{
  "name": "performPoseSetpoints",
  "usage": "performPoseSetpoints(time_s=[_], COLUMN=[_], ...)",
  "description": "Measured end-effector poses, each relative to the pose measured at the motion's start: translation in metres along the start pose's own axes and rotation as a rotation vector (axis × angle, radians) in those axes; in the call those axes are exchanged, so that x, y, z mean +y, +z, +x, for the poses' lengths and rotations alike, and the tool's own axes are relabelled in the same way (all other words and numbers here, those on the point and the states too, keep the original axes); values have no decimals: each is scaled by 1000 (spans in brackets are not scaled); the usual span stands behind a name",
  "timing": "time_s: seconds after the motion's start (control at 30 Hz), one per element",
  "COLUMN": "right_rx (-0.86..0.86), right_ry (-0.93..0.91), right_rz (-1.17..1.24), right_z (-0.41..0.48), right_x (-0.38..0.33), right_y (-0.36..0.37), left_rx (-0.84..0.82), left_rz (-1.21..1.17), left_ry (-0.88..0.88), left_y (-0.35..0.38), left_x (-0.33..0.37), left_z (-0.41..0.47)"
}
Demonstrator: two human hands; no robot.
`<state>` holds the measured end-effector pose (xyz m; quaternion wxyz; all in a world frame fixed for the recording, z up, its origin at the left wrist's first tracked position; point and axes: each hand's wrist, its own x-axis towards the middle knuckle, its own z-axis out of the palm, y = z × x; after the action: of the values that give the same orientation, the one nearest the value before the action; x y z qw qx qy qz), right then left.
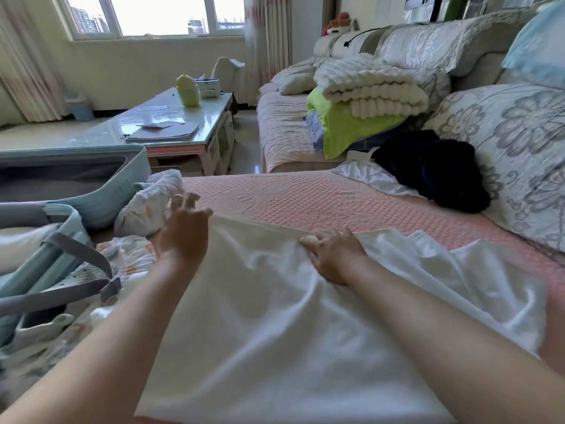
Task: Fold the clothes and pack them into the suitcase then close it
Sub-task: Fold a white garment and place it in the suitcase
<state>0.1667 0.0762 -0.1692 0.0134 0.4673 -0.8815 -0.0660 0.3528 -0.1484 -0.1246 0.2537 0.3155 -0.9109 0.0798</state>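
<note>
Progress early: white garment [275, 316] lying at 6 o'clock, right hand [333, 258] pinching its far hem, left hand [183, 231] hovering splayed, gripping nothing. Suitcase [91, 194] gaping open at 9 o'clock; dark clothes [434, 172] waiting at 2 o'clock.

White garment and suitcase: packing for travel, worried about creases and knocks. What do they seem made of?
White garment: thin, smooth fabric with slight sheen, perhaps satin or synthetic; it drapes in soft folds. Suitcase: rigid-looking pale-blue shell, likely matte hard plastic.
</note>
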Motion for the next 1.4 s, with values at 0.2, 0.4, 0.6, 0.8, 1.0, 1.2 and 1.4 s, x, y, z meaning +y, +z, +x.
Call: performPoseSetpoints(time_s=[0.2,0.4,0.6,0.8,1.0,1.2,1.4], right_rx=[-59,55,97,45,80,207,-197], right_ry=[83,-88,-261,-299,-294,-403,-313], right_rz=[-89,84,204,217,290,294,161], right_z=[0,-29,-81,-126,-156,-173,-183], right_x=[-22,-71,-126,-153,-151,-140,-128], right_y=[-7,-21,-38,-30,-34,-41,-23], left_rx=[-77,-27,-403,-341,-166,-398,-272], left_rz=[-66,-281,-191,-398,-1056,-496,-231], left_ry=[140,69,-262,-313,-569,-447,16], left_y=[-8,-46,-72,-90,-118,-117,-107], left_x=[-6,-28,-46,-42,-33,-57,-25], left_z=[-19,-68,-141,-171,-181,-196,-200])
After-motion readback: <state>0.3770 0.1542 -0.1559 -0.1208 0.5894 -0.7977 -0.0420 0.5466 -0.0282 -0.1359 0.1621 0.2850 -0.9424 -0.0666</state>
